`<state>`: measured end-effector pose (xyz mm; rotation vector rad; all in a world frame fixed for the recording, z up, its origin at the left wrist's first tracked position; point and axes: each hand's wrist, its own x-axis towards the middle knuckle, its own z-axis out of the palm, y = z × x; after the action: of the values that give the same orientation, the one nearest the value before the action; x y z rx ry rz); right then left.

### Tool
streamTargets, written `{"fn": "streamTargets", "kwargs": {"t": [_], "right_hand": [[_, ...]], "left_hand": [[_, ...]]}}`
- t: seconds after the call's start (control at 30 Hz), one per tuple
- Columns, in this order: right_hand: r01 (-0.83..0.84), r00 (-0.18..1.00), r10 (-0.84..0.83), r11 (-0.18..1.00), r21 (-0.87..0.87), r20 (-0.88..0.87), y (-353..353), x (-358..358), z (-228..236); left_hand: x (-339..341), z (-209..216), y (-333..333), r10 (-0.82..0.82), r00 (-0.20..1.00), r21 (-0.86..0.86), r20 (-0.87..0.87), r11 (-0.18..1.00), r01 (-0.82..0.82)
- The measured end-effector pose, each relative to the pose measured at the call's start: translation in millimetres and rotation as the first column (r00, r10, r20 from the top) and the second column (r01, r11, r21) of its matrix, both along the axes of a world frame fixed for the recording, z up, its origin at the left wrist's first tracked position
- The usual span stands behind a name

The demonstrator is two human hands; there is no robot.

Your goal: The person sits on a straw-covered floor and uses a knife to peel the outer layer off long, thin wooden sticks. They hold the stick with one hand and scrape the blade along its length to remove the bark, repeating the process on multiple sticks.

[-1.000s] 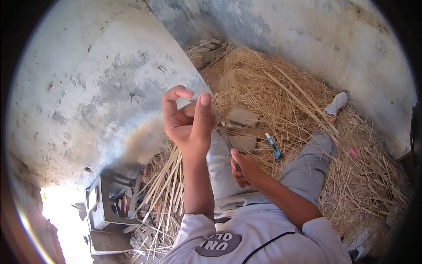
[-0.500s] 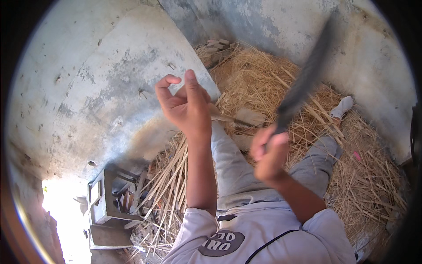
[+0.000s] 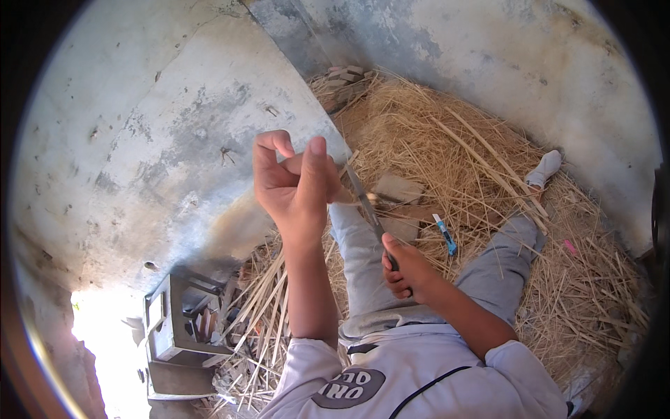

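Note:
My right hand [image 3: 408,272] grips the dark handle of a large knife [image 3: 366,199] in front of my lap. The blade slants up and to the left, its tip beside the fingers of my left hand [image 3: 296,181]. That left hand is raised, with bent fingers and the thumb standing up. Whatever it may hold is hidden behind the fingers; only a pale blur shows beside them. Beyond the blade a flat stone block [image 3: 399,187] lies between my outstretched legs. A small blue and white tube-like object [image 3: 444,234] rests on the straw nearby.
Thin split strips [image 3: 269,300] are heaped to my left, beside a grey box-like frame [image 3: 171,328] with odds and ends inside. Straw-like shavings [image 3: 412,126] cover the floor ahead and to the right. Plastered walls [image 3: 174,140] close in; bricks [image 3: 345,75] lie in the corner.
My right hand has brought the knife down and left from a raised swing, its blade now beside my left hand. The left hand has dropped slightly. The blue and white object has come into sight.

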<state>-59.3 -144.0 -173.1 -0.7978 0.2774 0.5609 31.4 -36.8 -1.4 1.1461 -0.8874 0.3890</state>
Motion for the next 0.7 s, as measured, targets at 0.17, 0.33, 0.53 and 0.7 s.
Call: {"fn": "streamTargets", "kwargs": {"t": [0.17, 0.33, 0.53, 0.7], "right_hand": [[0.591, 0.646, -0.041, 0.658, -0.466, 0.762, 31.8, -13.9, 47.2], [0.676, 0.665, 0.0, 0.426, -0.602, 0.747, 16.4, 31.2, -47.3], [0.344, 0.862, -0.079, 0.817, -0.463, 0.501, 6.9, 37.7, -38.5], [0.497, 0.729, -0.098, 0.756, -0.426, 0.677, 28.7, 10.8, -10.2]], "left_hand": [[-7.4, 2.7, -13.7, 0.137, 0.989, -0.136, -0.052, 0.98, -0.143], [-13.0, 4.7, -14.4, 0.144, 0.984, -0.124, -0.108, 0.98, -0.157], [-10.5, 6.9, 1.3, 0.165, 0.976, -0.143, -0.143, 0.972, -0.186], [-12.1, 7.1, -0.9, 0.23, 0.968, -0.199, -0.098, 0.949, -0.245]]}}
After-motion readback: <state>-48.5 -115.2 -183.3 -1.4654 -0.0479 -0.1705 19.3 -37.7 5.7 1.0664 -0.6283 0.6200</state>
